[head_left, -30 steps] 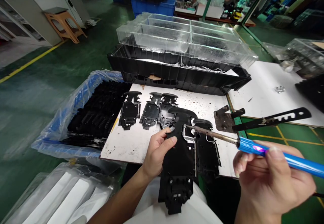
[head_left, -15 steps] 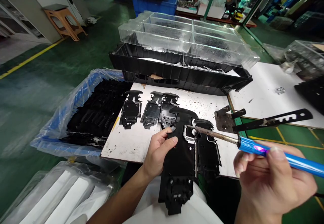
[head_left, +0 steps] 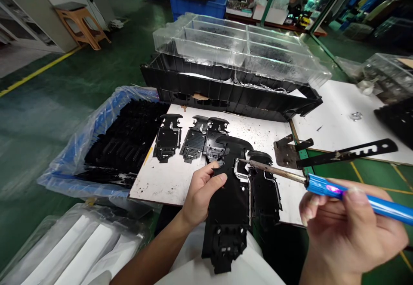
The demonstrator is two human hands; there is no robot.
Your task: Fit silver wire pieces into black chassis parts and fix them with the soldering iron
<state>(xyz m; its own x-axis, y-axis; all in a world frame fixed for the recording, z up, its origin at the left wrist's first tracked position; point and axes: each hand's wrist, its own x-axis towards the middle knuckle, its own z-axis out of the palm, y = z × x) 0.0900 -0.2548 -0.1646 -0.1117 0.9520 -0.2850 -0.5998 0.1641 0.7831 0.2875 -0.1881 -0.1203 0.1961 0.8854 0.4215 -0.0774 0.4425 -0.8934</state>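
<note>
Rightward slid our right hand (head_left: 351, 229), pinching the blue soldering iron (head_left: 335, 190) over a black plastic panel (head_left: 227, 229), which our left hand (head_left: 201, 194) gripped, curled around its edge.

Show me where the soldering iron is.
In the head view, the soldering iron is in the right hand, its tip over the black plastic part.

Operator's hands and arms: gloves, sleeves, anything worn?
The left hand and right hand are bare: no gloves, and no ring, watch or band shows. The left forearm is bare too, with no sleeve in view. A white garment shows at the bottom of the view, between the arms.
</note>
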